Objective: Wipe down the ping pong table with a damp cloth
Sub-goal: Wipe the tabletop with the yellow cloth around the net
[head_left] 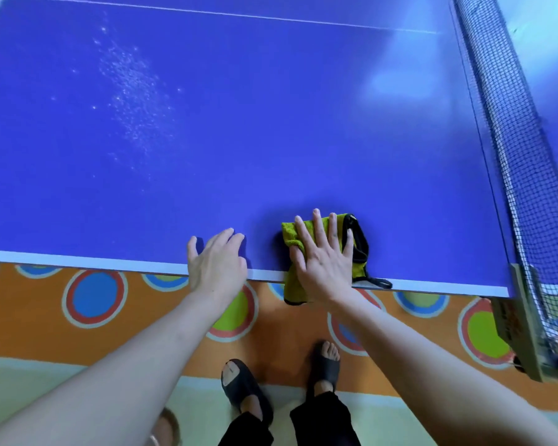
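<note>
The blue ping pong table [239, 123] fills the upper view, its white near edge running across the middle. A yellow-green cloth [295, 233] with black trim lies at that near edge, partly hanging over it. My right hand [324, 255] presses flat on the cloth with fingers straight and spread. My left hand [216, 262] rests on the table edge just left of the cloth, fingers relaxed and holding nothing. A patch of fine white specks [129, 88] covers the table's upper left.
The black net [509, 130] and its clamp post [525, 317] close off the table on the right. Below the edge lies an orange floor with coloured circles [94, 297]. My feet in dark slippers [248, 387] stand near the table.
</note>
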{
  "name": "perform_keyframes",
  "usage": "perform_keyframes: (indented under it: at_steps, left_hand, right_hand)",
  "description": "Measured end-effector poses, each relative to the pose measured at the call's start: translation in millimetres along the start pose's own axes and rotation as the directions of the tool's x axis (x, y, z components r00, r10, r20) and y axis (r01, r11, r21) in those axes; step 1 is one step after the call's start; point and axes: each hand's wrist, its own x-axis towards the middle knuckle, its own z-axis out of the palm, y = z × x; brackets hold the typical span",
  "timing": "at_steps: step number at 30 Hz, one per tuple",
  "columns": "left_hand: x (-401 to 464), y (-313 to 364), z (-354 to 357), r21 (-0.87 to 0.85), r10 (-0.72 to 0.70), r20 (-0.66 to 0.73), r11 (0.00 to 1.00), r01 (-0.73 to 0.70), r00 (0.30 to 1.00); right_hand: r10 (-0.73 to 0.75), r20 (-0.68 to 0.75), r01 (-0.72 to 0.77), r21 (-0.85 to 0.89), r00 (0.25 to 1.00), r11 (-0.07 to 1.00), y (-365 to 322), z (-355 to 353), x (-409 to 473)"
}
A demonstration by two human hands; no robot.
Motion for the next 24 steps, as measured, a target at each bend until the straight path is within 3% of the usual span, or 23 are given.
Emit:
perform_keyframes:
  at_steps: [3, 9, 15, 18, 21, 24]
  left_hand:
    - [5, -26, -4, 0.063, -0.014, 0.011, 0.998, 0.014, 1.0]
    - [6, -45, 4, 0.125, 0.055, 0.162, 0.989, -0.076, 0.985]
    - [4, -56, -3, 0.049, 0.126, 0.212, 0.989, -0.14, 0.969]
    - [6, -73, -14, 0.035, 0.145, 0.152, 0.988, -0.152, 0.978]
    - [7, -97, -20, 0.027, 0.091, 0.054, 0.995, -0.093, 0.994]
    - [2, -107, -11, 0.063, 0.106, 0.06, 0.992, -0.11, 0.993]
  right_hand:
    - [0.032, -0.008, -0.032, 0.002, 0.999, 0.999, -16, -7, 50]
    - [0.12, -0.009, -0.119, 0.096, 0.993, 0.988, -56, -21, 172]
    - [0.033, -0.098, -0.032, 0.014, 0.995, 0.999, -68, -1, 78]
    - [-0.022, -0.049, 0.021, -0.005, 0.999, 1.0, -85, 13, 12]
    - [-0.009, 0.0, 0.009, -0.013, 1.0, 1.0, -90, 15, 11]
    - [-0.018, -0.031, 0.017, -0.018, 0.999, 1.0, -103, 12, 56]
